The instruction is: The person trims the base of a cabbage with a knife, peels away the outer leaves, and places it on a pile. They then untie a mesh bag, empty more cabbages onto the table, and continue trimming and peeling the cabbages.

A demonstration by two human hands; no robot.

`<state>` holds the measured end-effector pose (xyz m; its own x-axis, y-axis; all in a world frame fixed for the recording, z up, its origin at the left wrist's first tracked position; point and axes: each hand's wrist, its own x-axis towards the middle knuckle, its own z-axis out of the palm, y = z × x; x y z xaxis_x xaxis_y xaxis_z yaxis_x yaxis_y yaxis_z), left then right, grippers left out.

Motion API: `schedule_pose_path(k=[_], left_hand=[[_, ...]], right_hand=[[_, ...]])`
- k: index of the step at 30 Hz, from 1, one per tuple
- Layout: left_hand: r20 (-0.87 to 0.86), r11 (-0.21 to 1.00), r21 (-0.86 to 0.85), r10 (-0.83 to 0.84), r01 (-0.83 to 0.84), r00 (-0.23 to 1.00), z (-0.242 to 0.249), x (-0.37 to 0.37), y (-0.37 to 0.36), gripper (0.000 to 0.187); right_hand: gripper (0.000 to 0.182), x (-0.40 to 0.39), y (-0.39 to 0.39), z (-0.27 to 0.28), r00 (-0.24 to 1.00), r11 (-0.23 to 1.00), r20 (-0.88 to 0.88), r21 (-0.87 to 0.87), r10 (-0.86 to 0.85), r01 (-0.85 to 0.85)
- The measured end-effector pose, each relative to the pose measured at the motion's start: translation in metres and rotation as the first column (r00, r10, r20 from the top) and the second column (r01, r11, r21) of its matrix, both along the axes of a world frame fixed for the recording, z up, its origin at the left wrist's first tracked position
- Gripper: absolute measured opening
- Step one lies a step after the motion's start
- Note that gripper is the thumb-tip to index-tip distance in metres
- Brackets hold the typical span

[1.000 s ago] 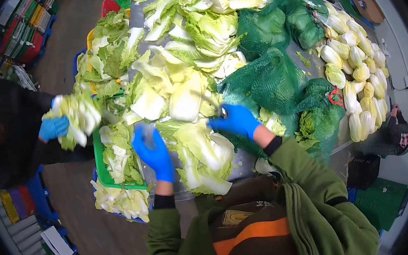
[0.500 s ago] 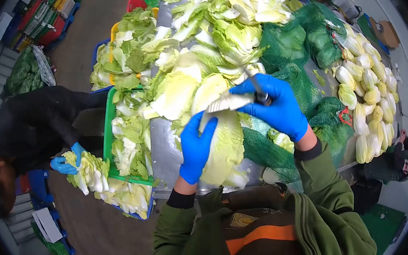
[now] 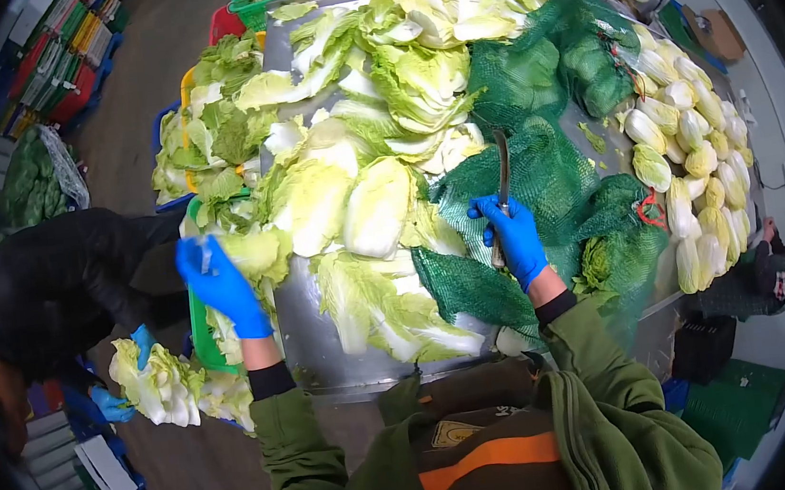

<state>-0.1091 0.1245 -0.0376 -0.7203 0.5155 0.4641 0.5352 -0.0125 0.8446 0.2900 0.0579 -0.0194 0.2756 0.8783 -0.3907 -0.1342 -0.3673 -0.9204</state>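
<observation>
Beyond the table's (image 3: 300, 317) left edge, the left hand (image 3: 223, 287) hangs blurred above a green crate (image 3: 201, 334), its grip unclear. Bare metal (image 3: 338, 367) borders the near-left corner; loose cabbage leaves (image 3: 377, 210) lie mid-table. The right hand (image 3: 512, 237) wraps a knife (image 3: 503, 168) over green netting (image 3: 479, 291).

I see the knife (image 3: 504, 174), its slim, dark blade pointing toward the tabletop's (image 3: 317, 344) far edge; a yellow-green cabbage leaf (image 3: 259, 252) sits at the left edge.

Bare metal table (image 3: 305, 338) strip at near left, cabbage leaves (image 3: 377, 210) heaped beyond, green net bags (image 3: 537, 168) crowding the right
</observation>
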Motion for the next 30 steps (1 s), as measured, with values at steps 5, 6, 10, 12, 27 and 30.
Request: schedule_pose_path(k=[5, 6, 10, 12, 27, 30], left_hand=[[0.400, 0.601, -0.292, -0.630, 0.744, 0.666, -0.054, 0.107, -0.011, 0.050], [0.287, 0.497, -0.422, -0.720, 0.758, 0.632, -0.065, 0.131, -0.014, 0.060], [-0.009, 0.474, -0.743, -0.713, 0.473, 0.702, -0.042, 0.170, -0.003, 0.100], [0.105, 0.416, -0.770, -0.665, 0.483, 0.740, -0.051, 0.161, 0.009, 0.112], [0.934, 0.631, -0.162, -0.151, 0.759, 0.325, -0.084, 0.148, -0.135, 0.075], [0.883, 0.644, -0.230, -0.176, 0.730, 0.434, -0.082, 0.158, -0.147, 0.076]], right_hand=[[0.025, -0.012, -0.008, -0.030, 0.992, 0.992, -0.089, -0.084, 0.089, -0.096], [0.025, -0.018, -0.009, -0.035, 0.984, 0.985, -0.121, -0.097, 0.132, -0.144], [0.026, -0.040, -0.013, -0.055, 0.963, 0.959, -0.204, -0.185, 0.175, -0.214], [0.031, -0.046, -0.014, -0.066, 0.958, 0.955, -0.197, -0.172, 0.208, -0.243], [0.064, -0.095, -0.041, -0.041, 0.777, 0.815, 0.245, -0.202, 0.579, -0.544], [0.061, -0.092, -0.053, -0.055, 0.865, 0.852, 0.057, -0.219, 0.498, -0.476]])
